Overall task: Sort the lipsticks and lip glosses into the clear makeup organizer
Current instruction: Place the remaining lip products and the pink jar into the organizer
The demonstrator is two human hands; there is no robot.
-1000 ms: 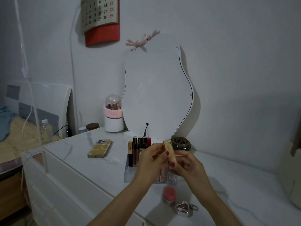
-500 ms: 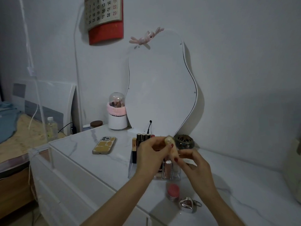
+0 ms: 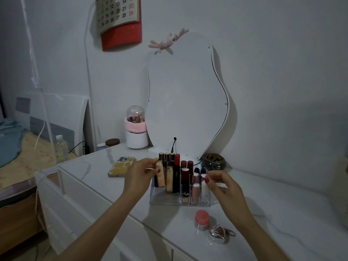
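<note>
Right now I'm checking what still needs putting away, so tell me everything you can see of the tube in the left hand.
The tube is a slim, squarish lip gloss with a pale peach body that looks like glossy plastic and a lighter cap end on top. It stands nearly upright, tilted slightly. The left hand pinches it near the top between thumb and fingertips, over the left end of the clear organizer, just beside a similar peach tube already standing there. Whether its lower end sits inside a slot cannot be told. The right hand does not touch it.

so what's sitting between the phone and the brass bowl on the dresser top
In the head view, the clear organizer with upright lipsticks, and the left hand holding a peach tube.
</note>
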